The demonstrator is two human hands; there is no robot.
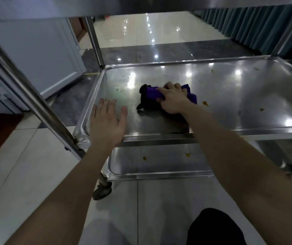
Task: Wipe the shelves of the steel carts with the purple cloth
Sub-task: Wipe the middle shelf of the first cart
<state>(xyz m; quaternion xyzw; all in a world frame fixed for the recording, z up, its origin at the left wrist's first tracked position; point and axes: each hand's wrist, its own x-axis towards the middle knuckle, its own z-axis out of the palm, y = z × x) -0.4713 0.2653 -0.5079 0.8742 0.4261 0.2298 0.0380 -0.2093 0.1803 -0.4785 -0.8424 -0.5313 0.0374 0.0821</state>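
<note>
At the near edge of the view, a dark piece of clothing (214, 227) is showing over the pale floor tiles (26, 174). Just beyond, a caster wheel (102, 190) is standing under the left front corner of the steel cart. The lower shelf (159, 171) is carrying two orange spots (144, 158) near its middle.

Above it, the middle shelf (230, 131) is taking both hands. The left hand (106, 124) is lying flat over the near left corner, grip open, fingers straight and spread; whether the palm is pressing on the steel cannot be told. The right hand (172, 99) is reaching further in, near the centre of the shelf, its grip closed on the purple cloth (150, 93), fingers curling over the bunched fabric and holding it down on the steel. The cloth is showing a black edge on its left side.

To the right of the cloth, two orange drips (205, 103) are sitting on the shelf, one just beside the cloth and one well apart. Faint smears (124, 76) are marking the far left area.

A steel post (35, 103) is slanting across the left, and a second post (95, 41) is rising at the far left corner. Further back, glossy floor is reflecting ceiling lights, and a grey-blue curtain (256, 29) is hanging at the right.
</note>
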